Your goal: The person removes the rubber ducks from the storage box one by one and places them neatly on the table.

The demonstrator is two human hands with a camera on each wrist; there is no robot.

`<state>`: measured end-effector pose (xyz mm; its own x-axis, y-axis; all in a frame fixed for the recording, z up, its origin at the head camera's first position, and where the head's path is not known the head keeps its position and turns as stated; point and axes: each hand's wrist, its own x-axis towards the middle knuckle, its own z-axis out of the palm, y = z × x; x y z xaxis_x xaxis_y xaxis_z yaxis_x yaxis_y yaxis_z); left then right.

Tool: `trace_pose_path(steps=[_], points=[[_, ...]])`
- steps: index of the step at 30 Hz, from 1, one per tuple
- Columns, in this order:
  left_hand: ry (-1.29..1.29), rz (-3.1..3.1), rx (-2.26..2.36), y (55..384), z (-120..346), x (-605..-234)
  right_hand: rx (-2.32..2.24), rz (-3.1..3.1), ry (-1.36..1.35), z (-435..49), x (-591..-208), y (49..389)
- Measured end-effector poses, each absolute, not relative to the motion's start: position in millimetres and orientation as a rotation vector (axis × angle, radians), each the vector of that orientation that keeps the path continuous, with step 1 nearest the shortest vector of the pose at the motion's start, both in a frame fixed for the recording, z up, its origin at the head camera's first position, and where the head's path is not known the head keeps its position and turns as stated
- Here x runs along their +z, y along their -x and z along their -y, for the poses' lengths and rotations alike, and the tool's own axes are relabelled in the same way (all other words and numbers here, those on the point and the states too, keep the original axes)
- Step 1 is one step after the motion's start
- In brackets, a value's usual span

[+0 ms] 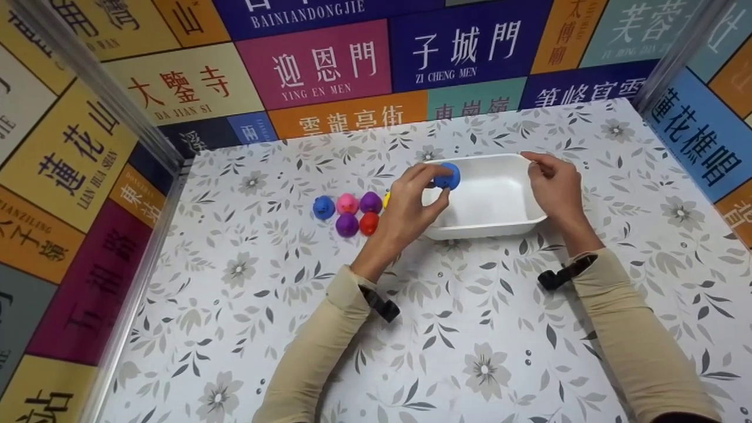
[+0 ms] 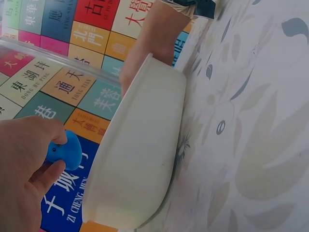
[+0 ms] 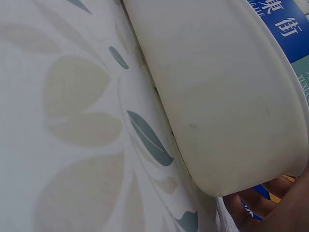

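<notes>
My left hand (image 1: 408,200) pinches a small blue rubber duck (image 1: 447,176) between thumb and fingers, above the left end of a white plastic tub (image 1: 487,227). In the left wrist view the blue duck (image 2: 72,150) shows a dark eye dot, and the tub wall (image 2: 140,145) stands beside it. My right hand (image 1: 558,185) grips the tub's right end at the rim. The right wrist view shows that hand's fingers (image 3: 258,200) curled against the tub's end wall (image 3: 231,106). Inside, the visible floor of the tub holds no ducks.
Left of the tub, small ducks are grouped on the table: a blue one (image 1: 324,207), a pink one (image 1: 347,204), two purple ones (image 1: 371,202), a red one (image 1: 369,223) and a partly hidden yellow one (image 1: 386,200). Lettered panels (image 1: 329,64) wall in the flower-patterned tabletop (image 1: 247,329).
</notes>
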<state>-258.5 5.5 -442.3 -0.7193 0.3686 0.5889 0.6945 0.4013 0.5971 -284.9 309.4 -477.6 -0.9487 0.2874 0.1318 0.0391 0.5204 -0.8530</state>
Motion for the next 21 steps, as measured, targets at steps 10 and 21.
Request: trace_pose_path(steps=[10,21], points=[[0.890,2.273,-1.229,256.6,13.5,-441.2,1.412,2.491,0.266,-310.6,-479.4,286.6],[0.800,2.338,-1.235,255.4,34.7,-440.6,1.406,2.520,0.301,-308.8,-477.4,286.0]])
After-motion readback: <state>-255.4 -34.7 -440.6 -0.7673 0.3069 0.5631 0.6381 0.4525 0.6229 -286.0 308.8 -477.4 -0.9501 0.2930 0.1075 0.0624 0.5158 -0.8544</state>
